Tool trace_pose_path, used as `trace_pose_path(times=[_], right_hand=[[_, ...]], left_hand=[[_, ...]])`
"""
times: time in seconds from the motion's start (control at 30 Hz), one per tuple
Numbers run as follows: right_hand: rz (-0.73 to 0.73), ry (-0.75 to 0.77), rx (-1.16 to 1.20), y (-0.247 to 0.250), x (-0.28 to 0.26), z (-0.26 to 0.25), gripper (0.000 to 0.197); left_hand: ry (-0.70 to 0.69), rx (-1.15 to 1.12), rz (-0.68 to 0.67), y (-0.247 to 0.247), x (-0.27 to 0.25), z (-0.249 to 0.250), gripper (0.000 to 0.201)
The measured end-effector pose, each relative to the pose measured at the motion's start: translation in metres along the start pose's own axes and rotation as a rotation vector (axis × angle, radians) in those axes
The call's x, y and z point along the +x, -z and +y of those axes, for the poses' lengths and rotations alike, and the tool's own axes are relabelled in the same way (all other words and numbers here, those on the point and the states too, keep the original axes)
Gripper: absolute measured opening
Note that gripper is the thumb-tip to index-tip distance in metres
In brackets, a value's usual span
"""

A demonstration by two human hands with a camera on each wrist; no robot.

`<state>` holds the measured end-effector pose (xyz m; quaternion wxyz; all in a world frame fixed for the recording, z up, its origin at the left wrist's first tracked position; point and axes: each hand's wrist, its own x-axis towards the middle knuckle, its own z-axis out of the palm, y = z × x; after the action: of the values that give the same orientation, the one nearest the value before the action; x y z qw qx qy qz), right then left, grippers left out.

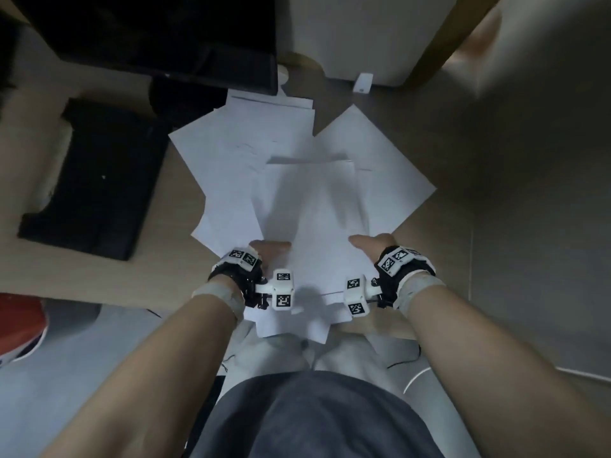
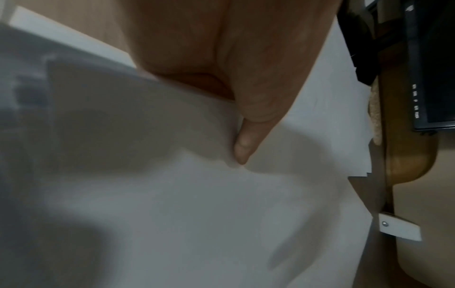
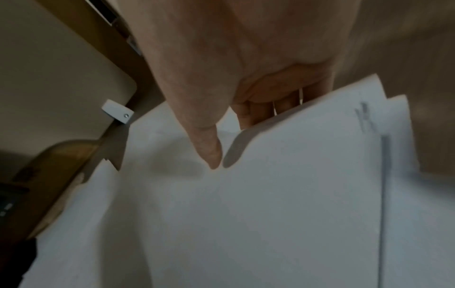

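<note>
I hold a stack of white paper sheets (image 1: 314, 233) low over the desk, near its front edge. My left hand (image 1: 271, 249) grips the stack's left side; in the left wrist view its thumb (image 2: 243, 148) presses on top of the paper (image 2: 197, 214) and the fingers are hidden beneath. My right hand (image 1: 370, 242) grips the right side. The right wrist view shows the thumb (image 3: 209, 152) on top and curled fingers (image 3: 261, 109) under the paper's (image 3: 283, 194) edge. More loose white sheets (image 1: 231, 143) lie fanned on the desk beneath and beyond the stack.
A black device (image 1: 96, 176) sits on the wooden desk (image 1: 165, 276) at the left, with a dark monitor (image 1: 165, 34) behind it. A small white block (image 1: 362, 83) stands at the back. A red object (image 1: 20, 325) lies at the left edge. My lap is below.
</note>
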<state>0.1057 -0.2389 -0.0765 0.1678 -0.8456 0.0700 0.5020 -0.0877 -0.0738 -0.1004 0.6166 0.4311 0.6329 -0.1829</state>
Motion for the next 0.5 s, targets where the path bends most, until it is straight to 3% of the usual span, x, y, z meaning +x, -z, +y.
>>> trace_pose_path(times=[0.07, 0.2, 0.27, 0.33, 0.4, 0.5], right_hand=[[0.012, 0.033, -0.045, -0.004, -0.002, -0.002, 0.066], [0.066, 0.196, -0.092, -0.006, -0.002, -0.015, 0.028], [0.111, 0.260, -0.089, 0.000, -0.002, -0.024, 0.034], [0.145, 0.293, -0.079, 0.011, -0.005, -0.037, 0.032], [0.178, 0.309, -0.026, 0.027, -0.007, -0.053, 0.026], [0.243, 0.334, -0.033, 0.057, 0.001, -0.078, 0.030]], left_hand=[[0.007, 0.047, -0.032, 0.004, 0.001, 0.003, 0.064], [-0.098, 0.035, -0.048, 0.005, 0.005, 0.023, 0.065], [-0.153, -0.008, -0.064, 0.004, 0.009, 0.031, 0.067], [-0.123, -0.081, -0.105, 0.002, 0.013, 0.043, 0.075], [-0.099, -0.166, -0.087, -0.004, 0.017, 0.059, 0.067], [-0.069, -0.261, -0.059, -0.025, 0.007, 0.091, 0.072]])
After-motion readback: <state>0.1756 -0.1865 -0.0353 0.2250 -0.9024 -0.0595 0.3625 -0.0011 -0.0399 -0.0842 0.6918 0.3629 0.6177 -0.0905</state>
